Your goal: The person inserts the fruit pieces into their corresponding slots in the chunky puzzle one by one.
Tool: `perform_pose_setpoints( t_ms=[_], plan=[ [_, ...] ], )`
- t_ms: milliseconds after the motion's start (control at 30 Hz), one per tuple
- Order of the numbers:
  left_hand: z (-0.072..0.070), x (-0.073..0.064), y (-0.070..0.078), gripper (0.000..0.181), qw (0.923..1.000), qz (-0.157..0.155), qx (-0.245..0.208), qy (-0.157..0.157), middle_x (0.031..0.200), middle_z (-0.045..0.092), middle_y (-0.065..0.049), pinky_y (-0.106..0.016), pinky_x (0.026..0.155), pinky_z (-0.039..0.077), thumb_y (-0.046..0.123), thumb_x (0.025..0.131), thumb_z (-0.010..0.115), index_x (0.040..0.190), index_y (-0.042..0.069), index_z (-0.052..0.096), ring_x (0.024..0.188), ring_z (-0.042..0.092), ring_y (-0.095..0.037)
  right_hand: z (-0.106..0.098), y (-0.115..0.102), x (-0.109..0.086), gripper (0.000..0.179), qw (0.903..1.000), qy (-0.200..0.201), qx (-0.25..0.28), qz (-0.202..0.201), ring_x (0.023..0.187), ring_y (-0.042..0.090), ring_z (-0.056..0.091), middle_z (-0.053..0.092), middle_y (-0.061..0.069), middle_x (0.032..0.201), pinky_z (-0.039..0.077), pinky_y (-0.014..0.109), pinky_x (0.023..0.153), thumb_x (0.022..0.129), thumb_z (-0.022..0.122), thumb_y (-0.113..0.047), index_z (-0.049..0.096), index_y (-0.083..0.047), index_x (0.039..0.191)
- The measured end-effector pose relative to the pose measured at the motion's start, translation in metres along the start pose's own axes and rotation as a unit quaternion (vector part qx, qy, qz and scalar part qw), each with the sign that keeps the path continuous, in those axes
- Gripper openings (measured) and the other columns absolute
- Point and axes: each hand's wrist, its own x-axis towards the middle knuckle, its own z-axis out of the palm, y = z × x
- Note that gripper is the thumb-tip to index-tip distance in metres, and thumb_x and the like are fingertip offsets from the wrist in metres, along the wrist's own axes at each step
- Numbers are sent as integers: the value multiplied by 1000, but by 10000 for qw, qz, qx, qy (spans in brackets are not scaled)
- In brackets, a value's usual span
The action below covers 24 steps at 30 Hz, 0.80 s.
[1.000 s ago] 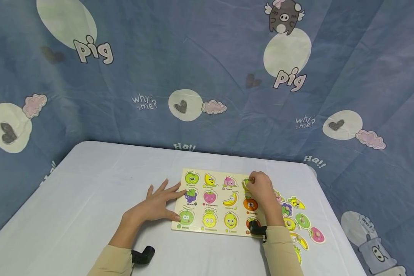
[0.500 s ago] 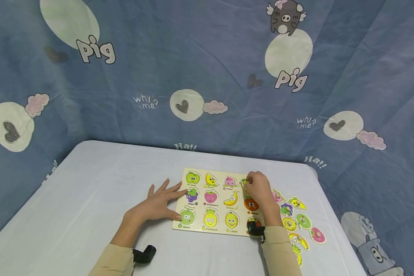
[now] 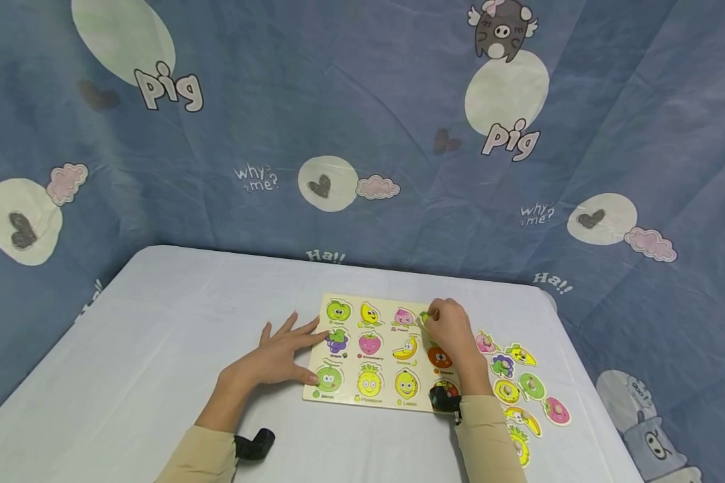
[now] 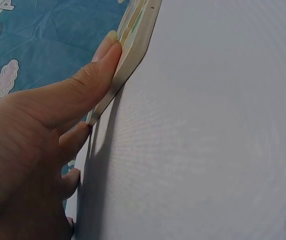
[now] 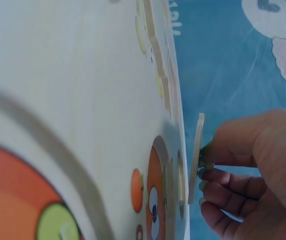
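Observation:
A cream fruit puzzle board (image 3: 387, 400) lies on the white table, printed with a labelled fruit in each recess. My left hand (image 3: 274, 355) rests on its left edge with fingers spread. In the left wrist view the thumb (image 4: 90, 82) presses along the board's edge. At the far right corner my right hand (image 3: 453, 330) pinches a green fruit puzzle piece (image 3: 423, 318) by its back or knob side. The right wrist view shows that piece (image 5: 197, 155) edge-on, raised off the board beside an open recess. Its picture is mostly hidden.
Right of the board lie several loose knobbed pieces, among them a strawberry piece (image 3: 556, 411), a banana piece (image 3: 523, 421), a grape piece (image 3: 502, 366) and a pineapple piece (image 3: 519, 445). A blue patterned cloth (image 3: 362, 228) hangs behind the table's far edge.
My right hand has shifted slightly left over the board's far right corner, carrying the green piece. The left hand keeps its place on the board's edge.

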Motion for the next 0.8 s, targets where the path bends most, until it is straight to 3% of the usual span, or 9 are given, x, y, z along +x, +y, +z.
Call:
perform_pose_setpoints(
  t_ms=[800],
  plan=[
    [1,-1,-1,96,10000,-27,-82,-41,165,26,1,-74,115,-9,61,63,83,147,31,49,156,1,-40,5,-17,-3,11,10000,-3,36,-31,75,20,51,61,8,84,47,33,71,84,62,-5,71,-5,92]
  ],
)
